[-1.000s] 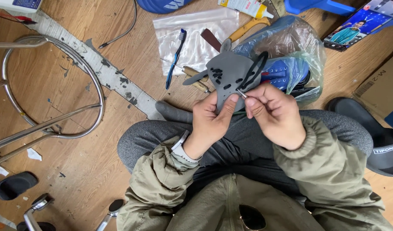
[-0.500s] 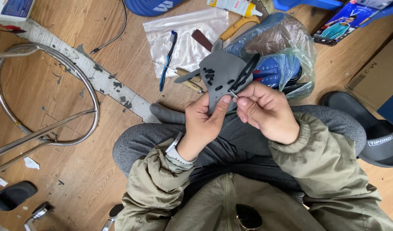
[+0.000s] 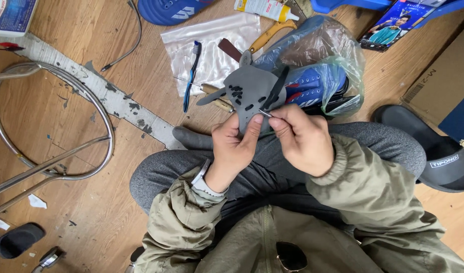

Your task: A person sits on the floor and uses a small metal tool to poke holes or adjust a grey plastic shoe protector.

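I sit cross-legged on a wooden floor. My left hand (image 3: 233, 149) grips the lower edge of a grey perforated shoe upper piece (image 3: 249, 91) with a black strap, held up over my knees. My right hand (image 3: 302, 139) pinches a thin metal needle (image 3: 265, 113) against the right edge of the grey piece, thumb and forefinger closed on it.
A plastic bag holding a blue shoe (image 3: 318, 76) lies just beyond the hands. A clear plastic sheet (image 3: 211, 45) with a blue toothbrush (image 3: 191, 76), wooden-handled tools (image 3: 216, 98), a glue tube (image 3: 267, 7), a metal stool frame (image 3: 55, 126) left, black slide sandal (image 3: 429, 151) right.
The view shifted slightly; both hands and the grey piece stay together, with my right hand's fingers drawn a little closer onto the edge of the piece.
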